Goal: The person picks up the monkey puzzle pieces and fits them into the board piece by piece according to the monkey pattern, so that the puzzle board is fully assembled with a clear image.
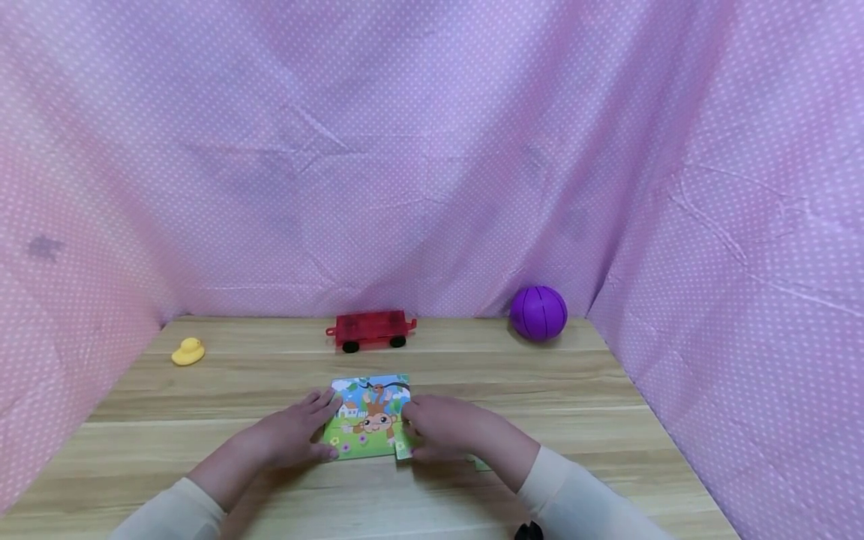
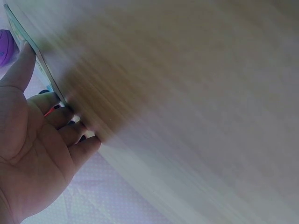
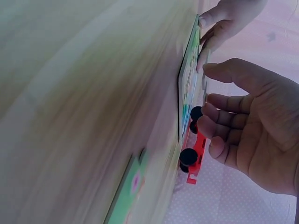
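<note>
A jigsaw puzzle (image 1: pixel 364 442) with a monkey picture lies on the wooden table, its left edge against my left hand (image 1: pixel 297 431). That hand's thumb touches the lower left corner and its fingers rest along the side, as the left wrist view also shows. At the puzzle's lower right my right hand (image 1: pixel 448 427) pinches a green puzzle piece (image 1: pixel 402 448), which sits slightly lower than the bottom edge. Its fingers hide part of the piece. Another green puzzle piece (image 3: pixel 126 196) lies apart on the table, mostly covered by the right forearm in the head view.
Behind the puzzle stands a red toy wagon (image 1: pixel 371 328) with black wheels. A purple ball (image 1: pixel 538 313) is at the back right, a yellow toy duck (image 1: pixel 188 352) at the back left. Pink dotted cloth (image 1: pixel 405 187) encloses the table. Some black object (image 1: pixel 529 531) shows at the bottom edge.
</note>
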### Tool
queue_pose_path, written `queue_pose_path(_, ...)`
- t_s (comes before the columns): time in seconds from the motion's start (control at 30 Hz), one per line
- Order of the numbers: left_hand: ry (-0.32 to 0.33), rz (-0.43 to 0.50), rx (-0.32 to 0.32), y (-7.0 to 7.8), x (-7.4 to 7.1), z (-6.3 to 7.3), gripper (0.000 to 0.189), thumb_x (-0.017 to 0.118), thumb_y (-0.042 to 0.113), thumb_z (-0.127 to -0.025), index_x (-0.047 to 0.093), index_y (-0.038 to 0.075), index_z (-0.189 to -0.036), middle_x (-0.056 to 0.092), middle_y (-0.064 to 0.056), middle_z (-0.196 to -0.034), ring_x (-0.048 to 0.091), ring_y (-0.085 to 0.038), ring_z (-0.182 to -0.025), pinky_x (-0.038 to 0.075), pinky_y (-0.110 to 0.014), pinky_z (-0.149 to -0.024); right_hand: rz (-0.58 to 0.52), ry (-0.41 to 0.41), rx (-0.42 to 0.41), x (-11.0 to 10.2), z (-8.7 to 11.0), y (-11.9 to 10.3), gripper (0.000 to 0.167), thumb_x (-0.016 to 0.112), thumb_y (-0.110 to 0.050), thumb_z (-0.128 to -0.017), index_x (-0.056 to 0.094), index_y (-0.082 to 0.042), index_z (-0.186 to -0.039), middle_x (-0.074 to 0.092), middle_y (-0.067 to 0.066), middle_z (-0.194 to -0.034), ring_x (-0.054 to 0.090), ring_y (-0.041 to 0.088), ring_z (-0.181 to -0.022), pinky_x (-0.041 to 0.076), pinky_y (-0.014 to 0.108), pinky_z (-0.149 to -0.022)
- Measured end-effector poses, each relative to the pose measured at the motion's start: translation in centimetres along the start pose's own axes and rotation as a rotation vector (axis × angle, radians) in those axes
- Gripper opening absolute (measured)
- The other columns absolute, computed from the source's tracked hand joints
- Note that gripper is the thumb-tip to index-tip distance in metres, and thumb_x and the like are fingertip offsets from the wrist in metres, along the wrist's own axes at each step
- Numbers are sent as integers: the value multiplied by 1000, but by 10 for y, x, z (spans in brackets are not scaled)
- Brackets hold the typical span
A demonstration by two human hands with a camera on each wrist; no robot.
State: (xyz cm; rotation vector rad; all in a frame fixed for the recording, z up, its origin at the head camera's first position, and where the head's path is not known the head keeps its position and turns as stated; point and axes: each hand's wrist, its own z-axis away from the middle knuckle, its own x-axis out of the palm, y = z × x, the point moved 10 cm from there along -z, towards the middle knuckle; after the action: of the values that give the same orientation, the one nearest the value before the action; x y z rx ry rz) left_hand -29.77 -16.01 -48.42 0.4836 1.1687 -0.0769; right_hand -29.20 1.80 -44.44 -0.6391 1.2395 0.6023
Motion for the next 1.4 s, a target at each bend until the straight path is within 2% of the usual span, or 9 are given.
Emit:
queue_pose_path(0.17,6,1,6,1,-2,0,89,64,61,-86,30,17,-155,20,-8,-164,16,-39,-150,28,-60,-114,-13,26,-31,-8,-17,-9,40,73,-43,-85,59,-19,-114,53,-11,-94,50,3,-80,48,21,-72)
queue_pose_path(0.4,18,5,16,3,-4,0,89,65,60,-86,30,17,-155,20,-8,-164,17,-39,-150,29,-60,-114,-2,29,-65,-12,-41,-22,34,71,-46,-87,57,-23,-109,51,-12,-92,50,2,-79,47,19,-70)
queue_pose_path(0.83,32,21,42,5,-5,1,89,67,57,-85,33,15,-154,23,-10,-163,20,-42,-148,31,-62,-111,-10,-31,-68,10,-82,-41,30,72,-44,-87,56,-22,-98,51,-11,-85,50,6,-79,45,19,-74)
queue_pose_path(1.13,23,14,48,5,-4,2,90,68,57,-84,32,13,-154,23,-12,-163,20,-43,-148,32,-62,-111,-7,-25,-58,15,-91,-43,28,72,-47,-87,56,-25,-93,52,-12,-85,51,5,-77,45,20,-79)
queue_pose_path(1.4,12,17,42,3,-3,1,92,66,62,-84,32,12,-154,22,-11,-163,20,-43,-148,33,-63,-110,9,10,-76,16,-94,-49,27,70,-51,-86,60,-27,-93,53,-14,-85,50,2,-81,46,28,-98)
